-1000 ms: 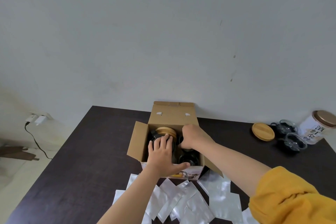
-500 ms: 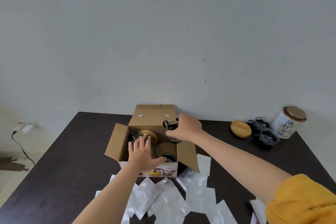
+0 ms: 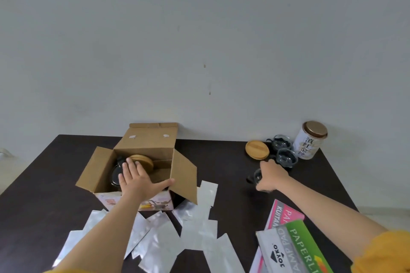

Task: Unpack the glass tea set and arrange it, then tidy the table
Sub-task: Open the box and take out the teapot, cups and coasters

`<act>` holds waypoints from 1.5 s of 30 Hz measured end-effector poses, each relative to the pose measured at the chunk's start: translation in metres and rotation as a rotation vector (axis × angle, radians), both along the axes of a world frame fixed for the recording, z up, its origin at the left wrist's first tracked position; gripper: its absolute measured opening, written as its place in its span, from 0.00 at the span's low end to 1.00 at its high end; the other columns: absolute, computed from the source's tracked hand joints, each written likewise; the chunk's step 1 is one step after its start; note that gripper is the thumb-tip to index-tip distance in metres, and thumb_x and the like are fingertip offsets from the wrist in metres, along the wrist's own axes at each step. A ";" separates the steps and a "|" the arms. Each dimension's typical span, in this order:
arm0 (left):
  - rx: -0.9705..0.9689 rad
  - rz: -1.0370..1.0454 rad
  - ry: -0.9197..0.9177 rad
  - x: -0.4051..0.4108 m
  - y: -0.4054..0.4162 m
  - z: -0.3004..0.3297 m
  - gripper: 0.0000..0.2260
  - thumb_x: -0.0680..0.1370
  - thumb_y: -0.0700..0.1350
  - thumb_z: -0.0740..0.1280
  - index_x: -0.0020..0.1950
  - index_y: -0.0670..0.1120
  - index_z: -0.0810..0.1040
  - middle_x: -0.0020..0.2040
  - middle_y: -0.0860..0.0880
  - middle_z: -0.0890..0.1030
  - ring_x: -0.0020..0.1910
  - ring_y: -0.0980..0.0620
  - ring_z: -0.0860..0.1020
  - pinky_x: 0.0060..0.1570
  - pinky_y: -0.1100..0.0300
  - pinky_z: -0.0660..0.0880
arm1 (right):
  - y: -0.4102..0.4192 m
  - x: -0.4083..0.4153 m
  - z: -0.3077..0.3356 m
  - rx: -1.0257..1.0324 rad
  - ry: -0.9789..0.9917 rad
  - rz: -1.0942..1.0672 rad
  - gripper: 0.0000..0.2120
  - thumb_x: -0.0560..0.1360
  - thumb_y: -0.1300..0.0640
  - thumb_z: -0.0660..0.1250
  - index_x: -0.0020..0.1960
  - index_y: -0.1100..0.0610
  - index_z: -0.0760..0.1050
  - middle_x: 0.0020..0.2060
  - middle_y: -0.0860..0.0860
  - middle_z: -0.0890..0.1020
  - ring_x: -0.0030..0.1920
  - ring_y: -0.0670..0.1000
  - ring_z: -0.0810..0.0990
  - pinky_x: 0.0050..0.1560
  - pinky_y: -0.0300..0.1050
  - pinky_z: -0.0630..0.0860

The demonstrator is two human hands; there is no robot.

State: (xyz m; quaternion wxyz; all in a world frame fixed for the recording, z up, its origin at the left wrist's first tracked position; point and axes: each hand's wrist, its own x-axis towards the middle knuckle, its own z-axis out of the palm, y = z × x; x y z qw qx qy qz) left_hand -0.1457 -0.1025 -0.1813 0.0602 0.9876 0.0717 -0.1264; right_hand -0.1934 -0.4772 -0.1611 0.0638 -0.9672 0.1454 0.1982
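Note:
An open cardboard box (image 3: 153, 143) stands on the dark table (image 3: 221, 162). Inside it I see a glass teapot (image 3: 116, 173) with a bamboo lid (image 3: 142, 160). My left hand (image 3: 138, 180) lies flat with straight fingers over the box's front edge. To the right, my right hand (image 3: 271, 176) grips a small glass cup (image 3: 256, 176) low over the table. Just behind it stand two more glass cups (image 3: 286, 158) (image 3: 280, 141) and a loose bamboo lid (image 3: 257, 149).
A white tea canister (image 3: 309, 139) with a bronze lid stands at the back right by the wall. Several silver foil pouches (image 3: 195, 232) lie scattered in front of the box. Paper pads (image 3: 288, 239) lie at the front right. The table's right edge is close.
My right hand lifted a glass cup out of the box and carried it right, down near the two other cups. My left hand stayed on the box.

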 end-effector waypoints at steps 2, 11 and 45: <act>0.008 0.005 -0.022 -0.001 -0.001 -0.002 0.65 0.53 0.84 0.46 0.77 0.40 0.40 0.77 0.40 0.37 0.76 0.40 0.39 0.74 0.43 0.43 | -0.029 -0.008 -0.010 -0.008 0.009 -0.050 0.29 0.59 0.53 0.73 0.58 0.56 0.69 0.55 0.54 0.70 0.53 0.55 0.76 0.44 0.45 0.77; 0.018 0.033 -0.046 -0.001 -0.004 -0.005 0.63 0.55 0.82 0.49 0.77 0.41 0.44 0.78 0.41 0.41 0.77 0.41 0.41 0.74 0.43 0.44 | -0.094 -0.021 -0.028 0.142 -0.053 -0.209 0.28 0.61 0.57 0.74 0.58 0.59 0.71 0.52 0.52 0.72 0.49 0.52 0.75 0.38 0.41 0.71; -0.035 -0.048 0.003 0.000 0.006 0.002 0.62 0.58 0.82 0.50 0.77 0.40 0.41 0.77 0.40 0.38 0.76 0.39 0.39 0.73 0.43 0.43 | 0.120 0.030 0.014 0.391 -0.269 0.319 0.35 0.75 0.54 0.68 0.77 0.57 0.56 0.75 0.54 0.58 0.73 0.55 0.63 0.67 0.50 0.68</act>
